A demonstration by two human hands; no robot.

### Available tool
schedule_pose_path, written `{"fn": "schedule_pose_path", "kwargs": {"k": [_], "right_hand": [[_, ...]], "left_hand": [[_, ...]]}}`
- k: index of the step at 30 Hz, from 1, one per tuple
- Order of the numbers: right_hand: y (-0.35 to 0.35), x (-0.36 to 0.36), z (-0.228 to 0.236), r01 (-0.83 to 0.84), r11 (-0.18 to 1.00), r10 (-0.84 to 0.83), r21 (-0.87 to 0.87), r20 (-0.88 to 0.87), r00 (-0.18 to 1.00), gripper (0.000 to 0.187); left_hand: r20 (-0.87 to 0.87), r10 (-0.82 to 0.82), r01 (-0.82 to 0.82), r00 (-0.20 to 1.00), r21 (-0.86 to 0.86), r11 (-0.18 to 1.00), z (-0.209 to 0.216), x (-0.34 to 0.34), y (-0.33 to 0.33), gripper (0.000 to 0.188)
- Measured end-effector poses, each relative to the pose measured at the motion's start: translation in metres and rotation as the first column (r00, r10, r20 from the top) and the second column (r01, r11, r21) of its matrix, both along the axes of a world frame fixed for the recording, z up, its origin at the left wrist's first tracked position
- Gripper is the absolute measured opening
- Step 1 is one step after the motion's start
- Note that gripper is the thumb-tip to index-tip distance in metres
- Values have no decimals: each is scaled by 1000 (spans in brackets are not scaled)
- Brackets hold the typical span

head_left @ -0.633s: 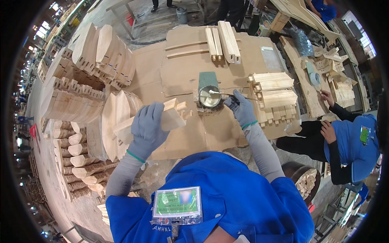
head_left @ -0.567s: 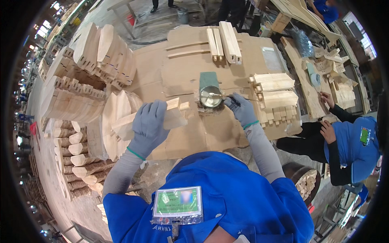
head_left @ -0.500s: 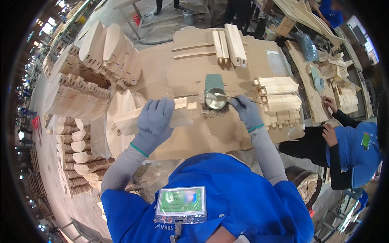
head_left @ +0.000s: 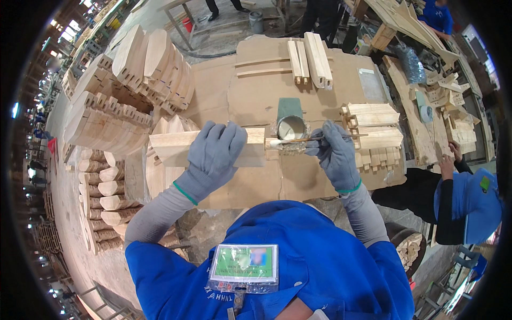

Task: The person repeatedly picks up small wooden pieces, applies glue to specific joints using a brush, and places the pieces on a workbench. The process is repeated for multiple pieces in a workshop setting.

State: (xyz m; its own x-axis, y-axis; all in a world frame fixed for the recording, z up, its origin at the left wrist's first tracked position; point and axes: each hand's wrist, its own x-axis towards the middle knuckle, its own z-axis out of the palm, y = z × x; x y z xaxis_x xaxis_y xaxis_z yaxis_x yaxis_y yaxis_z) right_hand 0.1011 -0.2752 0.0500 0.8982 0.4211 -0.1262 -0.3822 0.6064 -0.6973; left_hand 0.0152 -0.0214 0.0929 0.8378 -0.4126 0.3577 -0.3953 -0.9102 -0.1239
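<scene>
My left hand (head_left: 216, 152), in a grey glove, grips a long pale wooden piece (head_left: 170, 148) that lies across the cardboard-covered bench (head_left: 245, 90). My right hand (head_left: 335, 153), also gloved, holds a thin brush (head_left: 309, 140) whose white, glue-wet tip touches the right end of that wooden piece. Just behind the brush stands a small round tin of white glue (head_left: 291, 128) on a green pad.
Stacks of curved wooden parts (head_left: 128, 96) fill the left side. Slotted wooden blocks (head_left: 373, 133) are piled right of the tin, and long slats (head_left: 312, 61) lie at the back. A person in blue (head_left: 464, 202) works at the right.
My left hand has brought the wooden piece up level and to the right. My right hand has moved the brush from the tin to the piece's end.
</scene>
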Motion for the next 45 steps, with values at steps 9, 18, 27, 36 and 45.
{"fn": "schedule_pose_path", "kwargs": {"k": [9, 18, 27, 36, 45], "right_hand": [[-6, -6, 5, -32, 991, 41, -127, 71, 997, 1], [-10, -12, 9, -93, 988, 112, -120, 166, 980, 8], [-24, -22, 20, -75, 972, 114, -222, 167, 979, 8], [-18, -24, 5, -71, 961, 137, -267, 237, 962, 9], [-40, -20, 21, -214, 972, 225, -97, 116, 967, 11]], "left_hand": [[-81, 38, -38, 996, 2, 999, 1, -4, 0, 60], [-80, 30, -28, 996, 29, 999, 0, -6, 2, 60], [49, -17, 19, 999, -41, 999, 7, -5, 1, 49], [102, -40, 46, 994, -58, 997, 9, -8, -2, 55], [-241, -7, -23, 970, -124, 992, 22, -12, 1, 66]]}}
